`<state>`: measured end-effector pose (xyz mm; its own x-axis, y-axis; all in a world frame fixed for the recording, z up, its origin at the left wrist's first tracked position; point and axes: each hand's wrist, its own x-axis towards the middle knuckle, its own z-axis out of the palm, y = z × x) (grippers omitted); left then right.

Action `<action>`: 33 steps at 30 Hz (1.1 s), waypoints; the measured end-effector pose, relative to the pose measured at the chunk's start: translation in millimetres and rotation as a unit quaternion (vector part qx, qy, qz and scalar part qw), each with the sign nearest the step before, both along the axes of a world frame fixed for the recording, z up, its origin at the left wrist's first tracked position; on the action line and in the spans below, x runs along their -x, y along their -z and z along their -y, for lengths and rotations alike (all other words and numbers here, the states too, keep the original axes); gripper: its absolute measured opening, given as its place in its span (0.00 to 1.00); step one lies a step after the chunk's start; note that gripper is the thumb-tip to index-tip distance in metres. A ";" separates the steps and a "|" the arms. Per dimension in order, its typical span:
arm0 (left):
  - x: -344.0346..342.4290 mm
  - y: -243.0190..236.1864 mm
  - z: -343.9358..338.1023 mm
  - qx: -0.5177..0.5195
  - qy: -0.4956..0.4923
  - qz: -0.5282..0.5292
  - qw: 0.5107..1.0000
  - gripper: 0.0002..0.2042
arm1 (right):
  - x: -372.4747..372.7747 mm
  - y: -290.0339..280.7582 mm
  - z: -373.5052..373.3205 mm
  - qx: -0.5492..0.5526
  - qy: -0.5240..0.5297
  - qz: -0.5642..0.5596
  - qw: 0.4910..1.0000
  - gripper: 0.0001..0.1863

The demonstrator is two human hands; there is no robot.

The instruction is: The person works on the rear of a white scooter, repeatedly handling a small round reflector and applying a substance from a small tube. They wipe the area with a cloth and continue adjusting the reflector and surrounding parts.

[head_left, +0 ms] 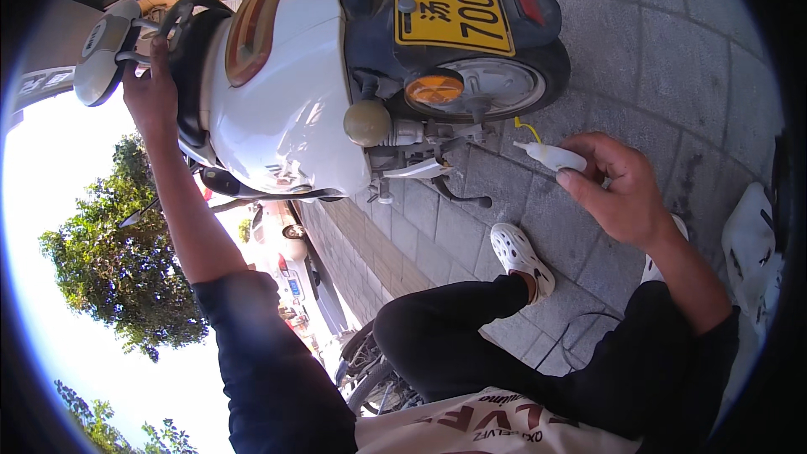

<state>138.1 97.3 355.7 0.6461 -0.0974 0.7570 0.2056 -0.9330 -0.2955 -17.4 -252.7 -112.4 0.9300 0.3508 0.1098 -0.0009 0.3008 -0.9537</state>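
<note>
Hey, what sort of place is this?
Probably an outdoor roadside spot: grey paving slabs underfoot, a white scooter parked on them, and a leafy tree in the background.

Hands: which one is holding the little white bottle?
The right hand: it pinches the small white bottle. The left hand holds no bottle; it is at the pale backrest of the scooter.
</note>
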 end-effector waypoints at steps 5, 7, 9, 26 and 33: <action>3.1 3.9 4.3 0.006 -0.009 -0.002 1.000 0.53 | -5.9 -6.7 2.3 -0.017 0.012 0.005 1.000 0.16; 1.5 2.0 3.5 -0.004 -0.002 0.004 1.000 0.51 | -11.0 -12.1 -0.6 -0.036 0.057 0.056 0.996 0.16; 2.2 5.9 12.7 0.002 0.003 -0.021 1.000 0.50 | -20.1 -28.5 1.4 -0.038 0.075 0.068 0.994 0.16; -46.7 2.0 -20.5 -0.010 0.013 -0.045 0.999 0.46 | -126.3 -87.2 -56.7 -0.044 0.262 0.371 0.890 0.18; -52.4 8.3 -21.6 -0.007 0.004 -0.062 0.998 0.45 | -124.7 -99.6 -29.0 -0.071 0.158 0.353 0.919 0.11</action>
<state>190.5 118.8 347.4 0.7337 -0.1128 0.6700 0.1588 -0.9303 -0.3306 107.3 -223.7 -12.8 0.6629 0.0103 0.7486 0.7120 0.3005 -0.6346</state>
